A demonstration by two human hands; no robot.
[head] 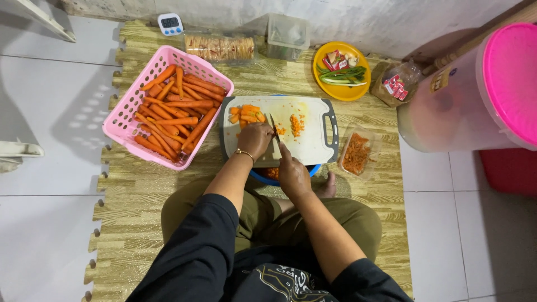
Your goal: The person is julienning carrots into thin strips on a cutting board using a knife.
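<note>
A white cutting board with a dark rim rests over a blue bowl in front of me. My right hand grips a knife whose blade points away across the board. My left hand, with a thin bracelet at the wrist, presses down on carrot beside the blade; what lies under the fingers is hidden. Carrot chunks lie at the board's far left. A small heap of diced carrot sits near the board's middle.
A pink basket of whole carrots stands to the left. A clear tub of chopped carrot sits at the right. Behind are a yellow plate with greens, a clear container, a timer, and a pink-lidded bucket.
</note>
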